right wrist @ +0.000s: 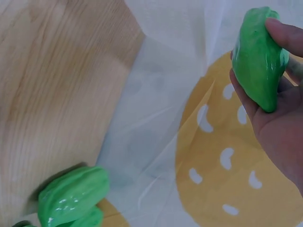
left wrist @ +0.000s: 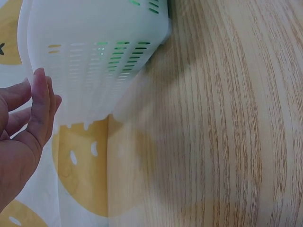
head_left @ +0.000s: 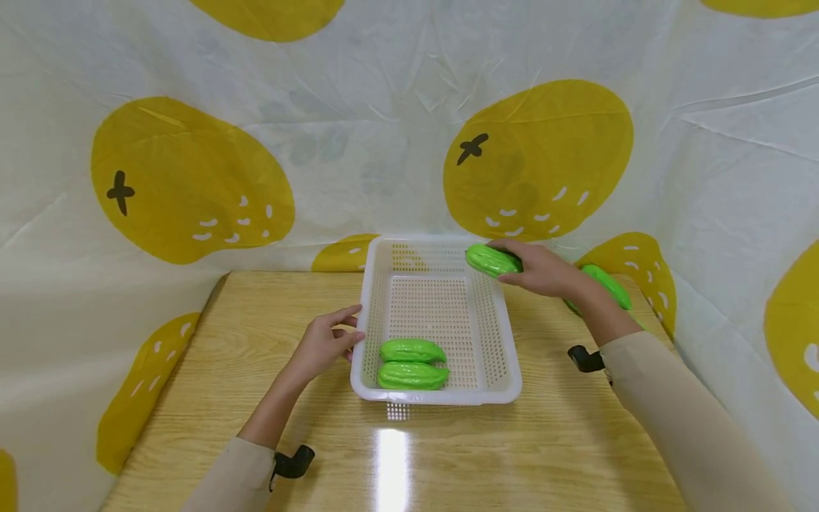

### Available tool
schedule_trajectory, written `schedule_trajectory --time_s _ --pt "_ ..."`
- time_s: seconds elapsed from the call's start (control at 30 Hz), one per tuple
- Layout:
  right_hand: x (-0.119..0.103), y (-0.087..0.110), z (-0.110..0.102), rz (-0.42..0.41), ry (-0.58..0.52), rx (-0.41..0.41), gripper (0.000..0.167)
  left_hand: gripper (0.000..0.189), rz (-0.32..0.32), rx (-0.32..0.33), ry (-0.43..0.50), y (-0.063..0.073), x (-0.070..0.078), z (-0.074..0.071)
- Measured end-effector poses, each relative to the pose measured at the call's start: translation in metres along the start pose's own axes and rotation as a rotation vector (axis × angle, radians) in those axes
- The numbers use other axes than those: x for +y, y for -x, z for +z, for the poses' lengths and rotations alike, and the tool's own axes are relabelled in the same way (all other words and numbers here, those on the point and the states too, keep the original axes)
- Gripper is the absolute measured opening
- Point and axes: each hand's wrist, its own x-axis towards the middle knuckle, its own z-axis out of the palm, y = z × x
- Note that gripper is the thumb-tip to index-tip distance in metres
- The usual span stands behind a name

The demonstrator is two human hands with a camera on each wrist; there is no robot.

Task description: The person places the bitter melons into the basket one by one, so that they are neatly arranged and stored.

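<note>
My right hand (head_left: 540, 269) grips a green, ridged bitter melon (head_left: 494, 261) over the far right corner of a white plastic basket (head_left: 505, 341). In the right wrist view, thumb and fingers wrap round this melon (right wrist: 258, 59), its tapered end toward the palm. Inside the basket, two more bitter melons lie side by side at the near left, the farther melon (head_left: 412, 350) right against the nearer melon (head_left: 412, 375). With fairly straight fingers, my left hand (head_left: 323, 345) touches the basket's left rim; the left wrist view has its fingertips (left wrist: 40, 78) against the outer wall.
More bitter melons (head_left: 606, 284) lie at the table's far right, partly hidden behind my right forearm. In the right wrist view a melon (right wrist: 73, 196) rests near the table edge. A white cloth (head_left: 358, 163) with yellow fruit prints hangs behind and beside the wooden table (head_left: 256, 320).
</note>
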Motion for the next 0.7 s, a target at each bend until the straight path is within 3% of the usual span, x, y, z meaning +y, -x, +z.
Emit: schedule_trajectory --time_s 0.2,0.7 --pt "-0.012 -0.018 0.002 -0.082 -0.003 -0.077 0.055 0.060 0.008 0.001 -0.001 0.000 0.001 -0.001" --pt "-0.032 -0.052 0.017 -0.105 0.031 -0.245 0.057 0.059 -0.011 0.004 0.009 -0.001 0.001 0.001"
